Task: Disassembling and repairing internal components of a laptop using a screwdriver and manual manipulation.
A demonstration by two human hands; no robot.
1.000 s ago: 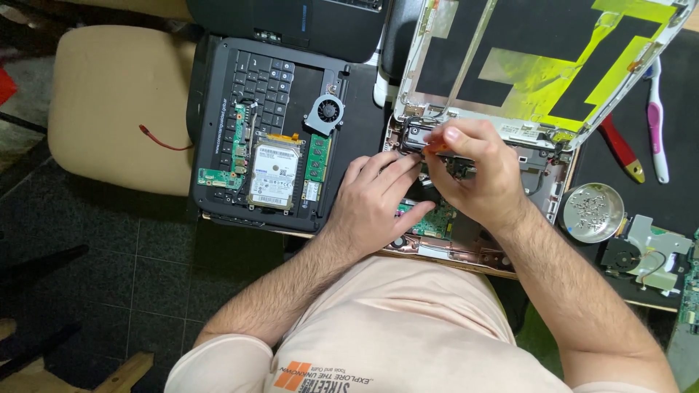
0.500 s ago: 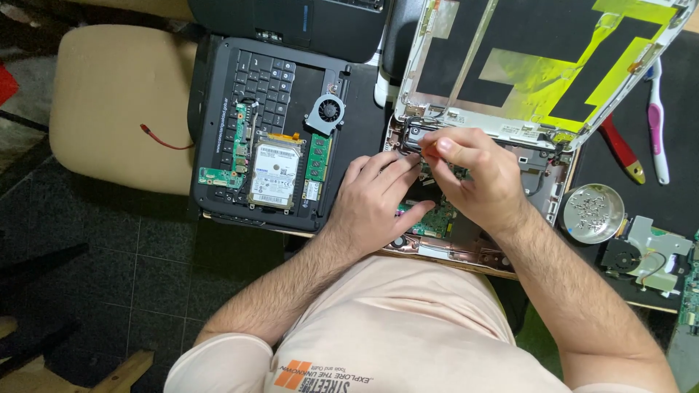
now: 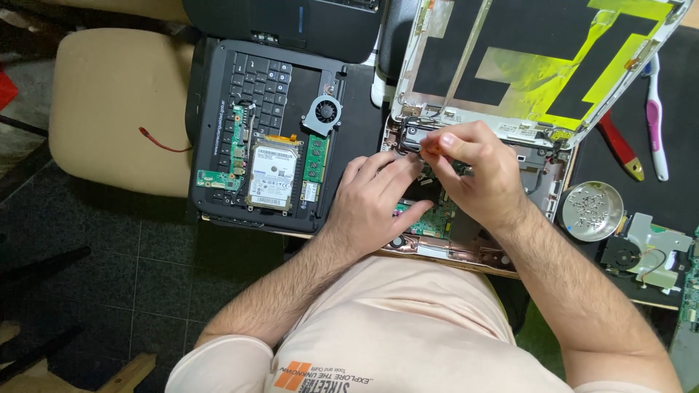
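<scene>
Orange screwdriver [image 3: 432, 147] pinched in right hand [image 3: 477, 175], grip pressed tight on it, tip at hinge corner of open laptop [image 3: 466, 240]. Left hand [image 3: 375, 200] lies flat on laptop's green board [image 3: 437, 217], fingers spread, holding nothing. Screw dish [image 3: 593, 211] sits right of laptop on bench.

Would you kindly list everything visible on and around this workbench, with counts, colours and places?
opened laptop: one, pale casing, green board showing, centre under both hands
lid panel: one, black with yellow tape, top right
black laptop: one, left, carrying parts
hard drive: one, silver, on black laptop
fan: one, grey, on black laptop
dish of screws: one, silver, right
toothbrush: one, pink-white, far right
chair: one, beige, left
screwdriver: one, orange handle, in right hand
left hand: resting on opened laptop
right hand: gripping screwdriver
</scene>
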